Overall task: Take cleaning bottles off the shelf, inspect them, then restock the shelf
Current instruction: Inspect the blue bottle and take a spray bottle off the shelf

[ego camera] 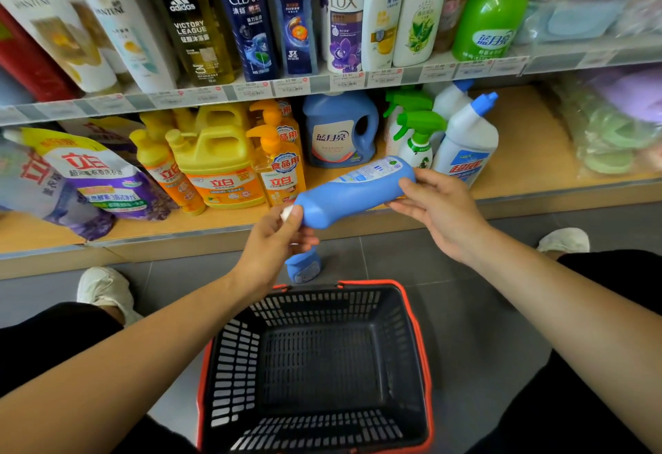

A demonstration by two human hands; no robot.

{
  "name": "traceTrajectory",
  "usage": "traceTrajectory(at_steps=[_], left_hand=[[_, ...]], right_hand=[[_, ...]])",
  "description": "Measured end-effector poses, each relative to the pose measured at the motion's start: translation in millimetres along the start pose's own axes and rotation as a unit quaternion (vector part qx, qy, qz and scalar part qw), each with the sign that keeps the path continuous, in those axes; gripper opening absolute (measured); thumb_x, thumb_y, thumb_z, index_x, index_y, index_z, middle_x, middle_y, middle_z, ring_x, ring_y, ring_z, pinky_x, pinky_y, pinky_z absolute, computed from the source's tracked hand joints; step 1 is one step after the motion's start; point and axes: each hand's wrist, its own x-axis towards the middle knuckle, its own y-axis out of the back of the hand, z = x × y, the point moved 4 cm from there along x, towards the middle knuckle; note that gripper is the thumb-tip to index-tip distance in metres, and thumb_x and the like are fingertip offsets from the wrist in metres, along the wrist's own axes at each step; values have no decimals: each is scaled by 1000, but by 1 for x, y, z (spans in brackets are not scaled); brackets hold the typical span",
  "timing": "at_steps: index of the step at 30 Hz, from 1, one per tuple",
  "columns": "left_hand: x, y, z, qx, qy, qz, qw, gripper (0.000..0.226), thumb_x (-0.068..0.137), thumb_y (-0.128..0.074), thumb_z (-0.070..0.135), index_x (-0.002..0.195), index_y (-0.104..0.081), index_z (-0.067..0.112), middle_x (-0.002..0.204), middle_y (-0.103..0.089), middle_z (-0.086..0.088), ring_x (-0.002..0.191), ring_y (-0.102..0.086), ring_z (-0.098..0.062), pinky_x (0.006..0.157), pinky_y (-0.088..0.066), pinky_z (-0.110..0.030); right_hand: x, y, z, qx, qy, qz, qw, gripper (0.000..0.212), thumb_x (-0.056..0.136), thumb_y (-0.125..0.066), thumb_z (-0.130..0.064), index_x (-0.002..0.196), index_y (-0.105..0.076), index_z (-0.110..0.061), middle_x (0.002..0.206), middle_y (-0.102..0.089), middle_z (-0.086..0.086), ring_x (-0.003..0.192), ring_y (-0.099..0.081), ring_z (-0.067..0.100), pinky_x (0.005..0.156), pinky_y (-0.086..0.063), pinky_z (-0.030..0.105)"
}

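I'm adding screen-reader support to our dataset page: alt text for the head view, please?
A person holds a blue bottle sideways before a stocked shelf, left hand at its white cap, right hand at its base. A black basket sits on the floor below, a small bottle just beyond it.

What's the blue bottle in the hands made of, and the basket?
The bottle looks like plastic: smooth with a soft sheen, moulded in one colour. The basket is probably hard plastic too: dull black with moulded slots and an orange rim.

Grey tiled floor down here, light wood shelf with a metal edge, price-tag rail above it.
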Motion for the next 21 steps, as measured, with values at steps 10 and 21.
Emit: traceTrajectory(at_steps=[10, 21], left_hand=[[-3, 10, 54, 110, -154, -24, 982, 29, 90, -65, 28, 111, -65, 7, 75, -55, -5, 70, -53, -10, 69, -47, -20], [-3, 9, 61, 33, -86, -52, 994, 43, 86, -69, 31, 125, -65, 14, 109, -73, -7, 105, -70, -23, 80, -61, -35]], right_hand=[[-6, 2, 8, -72, -37, 101, 992, 28, 87, -74, -41, 84, -74, -14, 78, -77, 7, 66, -75, 26, 54, -57, 22], [-11, -2, 11, -138, -64, 106, 983, 35, 87, -73, -45, 77, -74, -12, 63, -70, 2, 51, -60, 6, 46, -47, 17]])
